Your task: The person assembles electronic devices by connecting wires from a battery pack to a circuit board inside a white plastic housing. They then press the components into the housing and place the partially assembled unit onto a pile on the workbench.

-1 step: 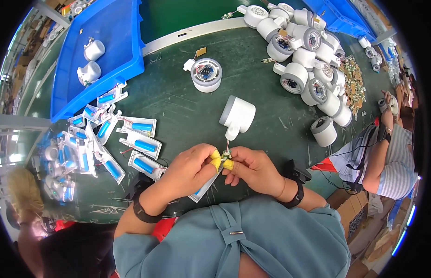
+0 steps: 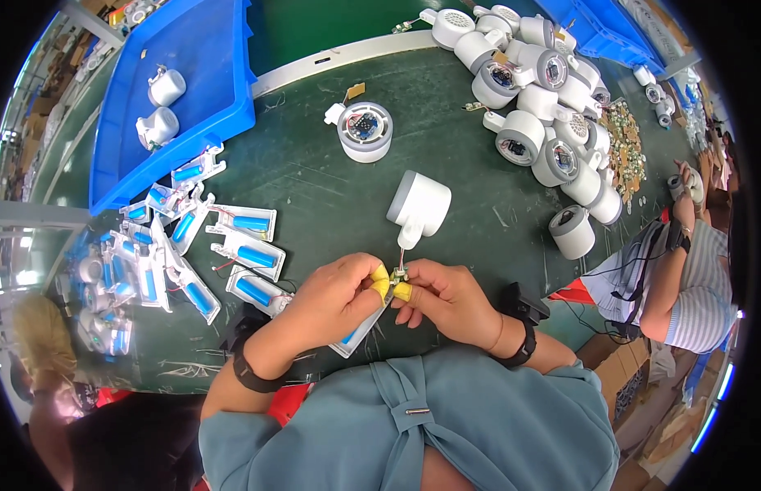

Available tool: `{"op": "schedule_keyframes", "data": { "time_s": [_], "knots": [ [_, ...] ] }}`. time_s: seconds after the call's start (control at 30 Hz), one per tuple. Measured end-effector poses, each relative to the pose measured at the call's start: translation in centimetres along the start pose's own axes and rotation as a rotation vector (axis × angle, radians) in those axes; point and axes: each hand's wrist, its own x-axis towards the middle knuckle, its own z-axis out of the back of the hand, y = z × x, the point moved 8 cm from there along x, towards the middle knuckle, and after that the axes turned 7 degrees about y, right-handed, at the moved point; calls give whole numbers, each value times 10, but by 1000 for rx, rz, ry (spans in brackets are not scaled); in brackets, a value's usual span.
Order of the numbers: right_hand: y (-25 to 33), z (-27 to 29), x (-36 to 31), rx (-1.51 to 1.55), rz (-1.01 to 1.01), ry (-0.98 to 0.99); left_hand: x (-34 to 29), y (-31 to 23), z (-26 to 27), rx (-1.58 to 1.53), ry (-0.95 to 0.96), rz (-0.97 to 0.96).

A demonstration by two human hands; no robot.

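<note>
Nothing has visibly shifted since the earlier frame: both hands stay pinched together at the same spot, and the white housing stands where it stood.

The left hand (image 2: 335,296) is curled nearly closed, its yellow-capped fingertip (image 2: 381,283) pressing on a small connector (image 2: 396,278) at the end of thin wires that run up to the white cylindrical housing (image 2: 418,206). The right hand (image 2: 450,299) is likewise curled, its own yellow-capped fingertip meeting the left one on that connector. Under the left hand lies a white battery tray (image 2: 360,334), partly covered, so I cannot tell whether the hand grips it.

The white cylindrical housing lies on the dark green worktop (image 2: 315,172), just beyond the hands. To its left sit more trays with blue cells (image 2: 251,222); beyond it stands a round open unit (image 2: 365,129); to its right a heap of similar housings (image 2: 544,106). A blue bin (image 2: 208,114) sits far left of it. Bare worktop surrounds the housing on all sides. Another person's arm (image 2: 667,270) rests right of it.
</note>
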Motion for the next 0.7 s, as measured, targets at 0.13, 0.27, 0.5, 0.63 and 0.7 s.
{"op": "schedule_keyframes", "data": {
  "time_s": [0.13,0.27,0.5,0.63,0.7],
  "knots": [
    [7,-2,0,-166,46,-59,4,4,6,-20,174,96],
    [10,-3,-1,-266,124,-97,6,1,6,-49,231,119],
    [16,-2,0,-463,194,-239,-6,7,4,-80,-186,101],
    [21,-2,-2,-528,268,-306,-13,-3,0,-82,-287,108],
    [22,-2,-3,-559,290,-321,-16,-3,-3,-120,-272,147]
  ]
}}
